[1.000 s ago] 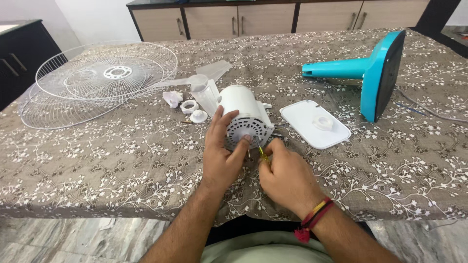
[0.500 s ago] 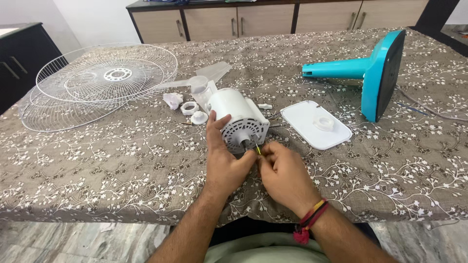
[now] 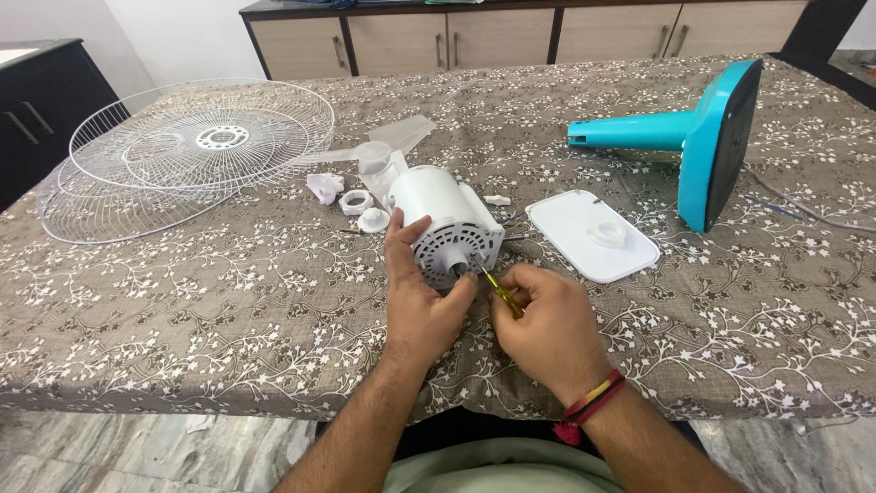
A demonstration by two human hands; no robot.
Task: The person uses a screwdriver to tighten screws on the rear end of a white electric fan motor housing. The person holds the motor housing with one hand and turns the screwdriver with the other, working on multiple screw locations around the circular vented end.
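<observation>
White fan motor housing (image 3: 447, 224), lying on its side near the middle of the desk (image 3: 182, 310), vented end facing the viewer. Left hand (image 3: 422, 297) wrapped round the near end of the housing, fingers on the left flank, thumb pressed by the centre hub. Right hand (image 3: 546, 321) clenched round a small yellow-handled screwdriver (image 3: 497, 290), tip angled up into the vented face just right of the hub. Red and yellow thread band (image 3: 593, 402) on the right wrist.

Behind the housing: clear fan blade (image 3: 388, 146), a few small white plastic fittings (image 3: 356, 201) loose on the patterned cloth. Two wire fan guards (image 3: 182, 155) stacked at far left. White rectangular cover plate (image 3: 591, 235) just right of the housing. Teal fan base and stem (image 3: 693, 137) tipped on its side at far right, grey cord (image 3: 803, 208) trailing off beyond it.

Risks, judged from this pose: round housing free to roll under sideways pressure; driver tip apt to slip from the screw and jab the left thumb close beside it; slanted driver likely to chew the screw head; freed screw easily lost against the busy floral cloth; loose fittings close enough to be knocked away.
</observation>
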